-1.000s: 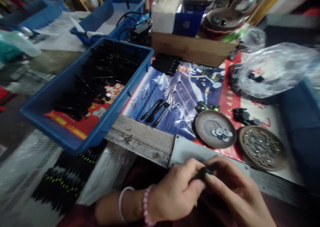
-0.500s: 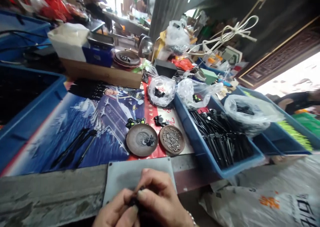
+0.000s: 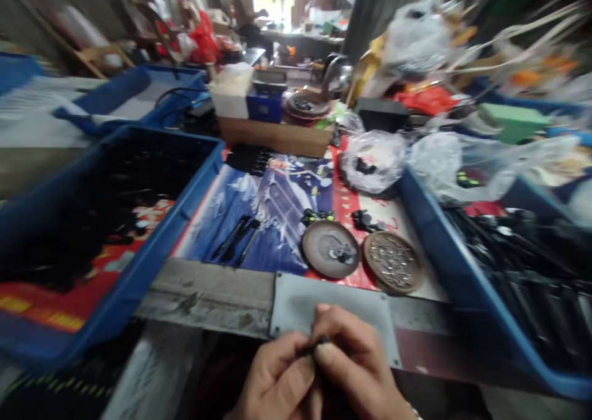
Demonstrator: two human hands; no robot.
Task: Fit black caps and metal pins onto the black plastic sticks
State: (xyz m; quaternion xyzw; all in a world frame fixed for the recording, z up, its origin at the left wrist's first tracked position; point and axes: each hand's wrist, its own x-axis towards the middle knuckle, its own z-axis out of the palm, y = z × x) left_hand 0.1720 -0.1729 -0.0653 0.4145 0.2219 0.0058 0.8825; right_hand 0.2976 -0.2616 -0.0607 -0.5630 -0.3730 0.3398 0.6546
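Note:
Both hands meet at the bottom centre, just in front of a grey plate (image 3: 296,303) fixed at the table edge. My left hand (image 3: 282,374) and my right hand (image 3: 356,361) pinch a small black part (image 3: 319,344) between thumbs and fingers; most of it is hidden, so its kind is unclear. Behind the plate lie a brown dish (image 3: 319,253) with a few small black and grey pieces and a second dish (image 3: 414,278) full of small metal screws. Black and yellow-green round pieces (image 3: 317,216) sit behind the first dish, with black pieces (image 3: 367,221) to their right.
A blue bin (image 3: 178,207) of black parts stands left; another blue bin (image 3: 439,247) with long black parts stands right. Thin black parts (image 3: 235,238) lie on the printed sheet. Plastic bags (image 3: 374,161), a cardboard strip (image 3: 277,135) and boxes stand behind.
The view has swung left, so the table things appear further right and more of the left bin shows. Both hands stay together, pinching the small black part.

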